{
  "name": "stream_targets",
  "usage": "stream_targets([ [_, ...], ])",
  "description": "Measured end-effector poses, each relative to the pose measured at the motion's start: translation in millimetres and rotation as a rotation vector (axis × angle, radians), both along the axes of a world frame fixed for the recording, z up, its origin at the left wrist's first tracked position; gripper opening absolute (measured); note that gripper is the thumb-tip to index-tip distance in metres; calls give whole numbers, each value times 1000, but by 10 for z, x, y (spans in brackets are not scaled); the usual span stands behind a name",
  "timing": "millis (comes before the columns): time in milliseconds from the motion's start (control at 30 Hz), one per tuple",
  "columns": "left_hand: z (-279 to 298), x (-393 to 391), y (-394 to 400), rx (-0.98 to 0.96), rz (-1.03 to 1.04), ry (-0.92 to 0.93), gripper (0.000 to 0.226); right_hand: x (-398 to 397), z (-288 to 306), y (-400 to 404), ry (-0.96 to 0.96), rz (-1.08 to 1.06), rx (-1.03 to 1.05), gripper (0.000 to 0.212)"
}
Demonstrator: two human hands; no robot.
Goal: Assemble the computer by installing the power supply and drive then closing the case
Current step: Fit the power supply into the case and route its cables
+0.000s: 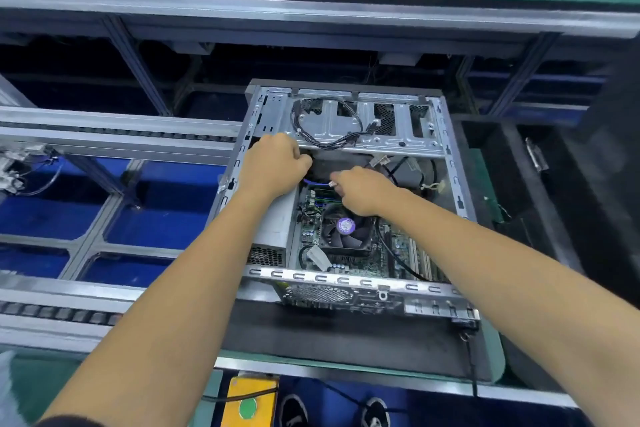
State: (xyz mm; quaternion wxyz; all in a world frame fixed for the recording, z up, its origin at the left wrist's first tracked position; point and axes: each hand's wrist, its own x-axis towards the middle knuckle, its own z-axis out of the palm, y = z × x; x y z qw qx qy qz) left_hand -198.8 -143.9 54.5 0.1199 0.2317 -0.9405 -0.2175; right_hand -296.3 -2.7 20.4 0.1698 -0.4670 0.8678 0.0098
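Observation:
An open metal computer case (450, 163) lies on its side on a black mat. Inside sit the motherboard with a black CPU fan (346, 229) and a grey power supply (273, 229) along the left wall. Black cables (329, 135) lie looped over the silver drive cage (391, 128) at the far end. My left hand (273, 163) reaches into the case under the cage, fingers curled; what it grips is hidden. My right hand (360, 191) pinches a small white connector (333, 184) on a blue cable above the fan.
The black mat (329, 340) sits on a green bench. A roller conveyor rail (104, 132) runs on the left over blue flooring. A black side panel or box (540, 184) stands to the right. A yellow box with a green button (249, 402) sits below the bench.

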Motion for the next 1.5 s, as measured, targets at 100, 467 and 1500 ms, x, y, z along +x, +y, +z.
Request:
stream_targets([
  [100, 16, -2, 17, -1, 12, 32, 37, -32, 187, 205, 32, 62, -31, 32],
  [467, 0, 29, -6, 61, 64, 156, 39, -90, 188, 237, -259, -196, -163, 28],
  [1500, -39, 10, -55, 74, 84, 151, 34, -48, -151, -580, -1, -25, 15, 5],
])
